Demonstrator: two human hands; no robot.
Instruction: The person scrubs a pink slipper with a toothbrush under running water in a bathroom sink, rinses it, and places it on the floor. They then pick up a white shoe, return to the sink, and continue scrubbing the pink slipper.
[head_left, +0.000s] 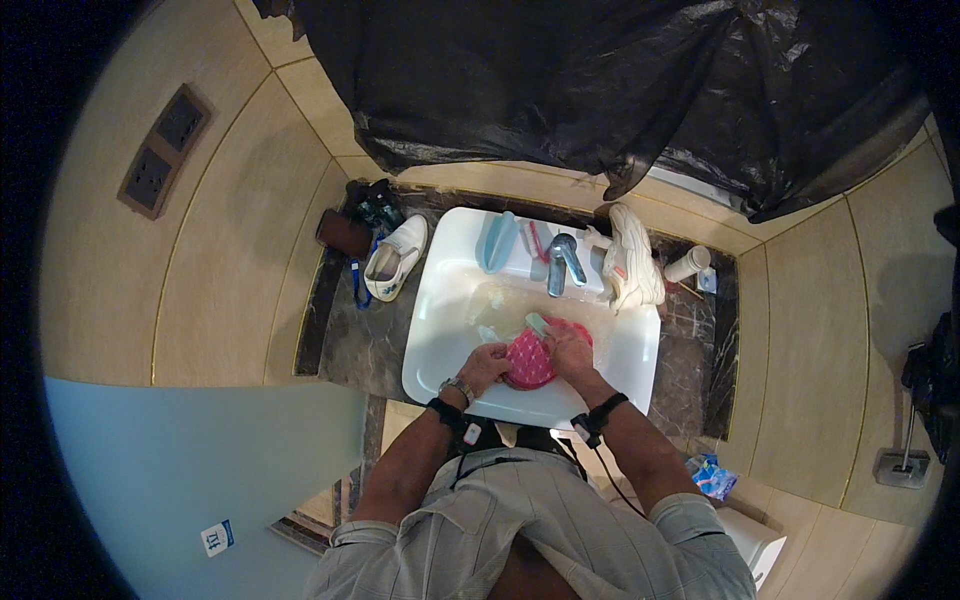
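Over a white washbasin (439, 360), my left hand (484, 369) pinches the left edge of a pink patterned fabric item (531, 361). Whether that item is a slipper, a cap or something else, I cannot tell. My right hand (571, 351) is closed around a small pale green object (537, 324), a brush or a piece of soap, and presses it on the pink fabric. Its fingers hide part of both. Cloudy water (504, 300) with patches of suds lies in the basin behind the fabric. A chrome faucet (564, 264) stands above it.
Along the basin's back rim lie a light blue oblong item (497, 241), a pink brush (536, 241) and a white sneaker (632, 259). A white slip-on shoe (396, 259) and a brown case (345, 234) occupy the left counter. A white bottle (687, 264) lies right. Black plastic sheeting (525, 82) hangs behind.
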